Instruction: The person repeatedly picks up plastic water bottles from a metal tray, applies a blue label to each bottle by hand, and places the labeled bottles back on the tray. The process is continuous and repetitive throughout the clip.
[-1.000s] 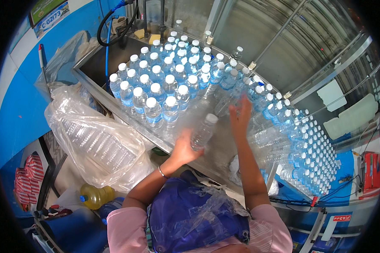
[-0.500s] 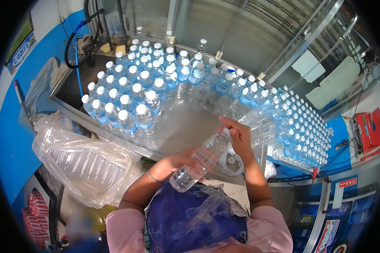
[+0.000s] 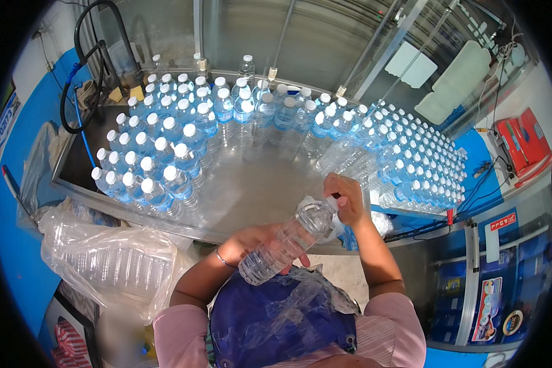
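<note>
I hold a clear plastic bottle [image 3: 310, 222] aslant in front of me, its neck pointing up and to the right. My left hand [image 3: 257, 240] is wrapped round the lower body from the left, partly seen through the clear plastic. At the neck, my right hand [image 3: 345, 197] is closed, the fingers curled over the top and hiding the cap. No blue label shows on this bottle. Beyond it, on a steel counter [image 3: 239, 199], stand several white-capped bottles with blue labels [image 3: 178, 132], and a denser block of capped bottles [image 3: 423, 156] fills the right side.
A clear bag of empty bottles [image 3: 116, 257] lies at the left below the counter's edge. At the back left a black hose [image 3: 80, 37] loops over a sink basin [image 3: 83, 144]. A glass-doored fridge [image 3: 472, 288] is at the right, below a red case [image 3: 524, 144].
The view has shifted, so the counter and bottles appear farther left. My right hand has gone from a pointing finger beside the white cap to curled fingers over the bottle's top.
</note>
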A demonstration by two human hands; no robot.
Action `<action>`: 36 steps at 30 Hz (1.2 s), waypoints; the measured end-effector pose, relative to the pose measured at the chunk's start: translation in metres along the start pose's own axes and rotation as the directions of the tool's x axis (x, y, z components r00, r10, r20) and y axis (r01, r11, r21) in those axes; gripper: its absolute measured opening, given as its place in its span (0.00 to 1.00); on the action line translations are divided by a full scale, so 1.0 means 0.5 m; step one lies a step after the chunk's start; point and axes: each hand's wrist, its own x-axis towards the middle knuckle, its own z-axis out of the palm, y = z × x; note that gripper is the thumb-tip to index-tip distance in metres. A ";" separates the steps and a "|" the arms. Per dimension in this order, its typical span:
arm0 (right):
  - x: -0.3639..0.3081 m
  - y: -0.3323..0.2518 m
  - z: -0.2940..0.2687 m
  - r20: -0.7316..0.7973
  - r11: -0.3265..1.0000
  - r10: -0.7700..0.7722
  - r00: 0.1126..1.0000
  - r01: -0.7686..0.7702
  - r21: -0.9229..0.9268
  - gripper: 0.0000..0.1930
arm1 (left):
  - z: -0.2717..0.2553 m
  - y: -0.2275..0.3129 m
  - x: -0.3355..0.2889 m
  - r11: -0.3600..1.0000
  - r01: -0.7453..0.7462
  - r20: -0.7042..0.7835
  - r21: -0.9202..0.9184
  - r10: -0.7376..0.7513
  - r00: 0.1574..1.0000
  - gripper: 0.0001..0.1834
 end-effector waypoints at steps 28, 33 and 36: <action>-0.511 0.276 -0.064 -0.554 0.472 0.447 0.702 -0.711 -0.520 0.09 | -0.343 0.043 0.258 -0.241 0.392 0.037 0.888 0.887 0.460 0.49; -0.442 0.223 -0.057 -0.624 0.491 0.490 0.609 -0.784 -0.379 0.09 | -0.259 0.049 0.237 -0.144 0.617 -0.330 0.774 0.740 0.586 0.41; -0.347 0.161 -0.036 -0.543 0.720 0.440 0.715 -0.642 -0.262 0.11 | -0.212 0.033 0.226 0.005 0.532 -0.508 0.847 0.307 0.805 0.28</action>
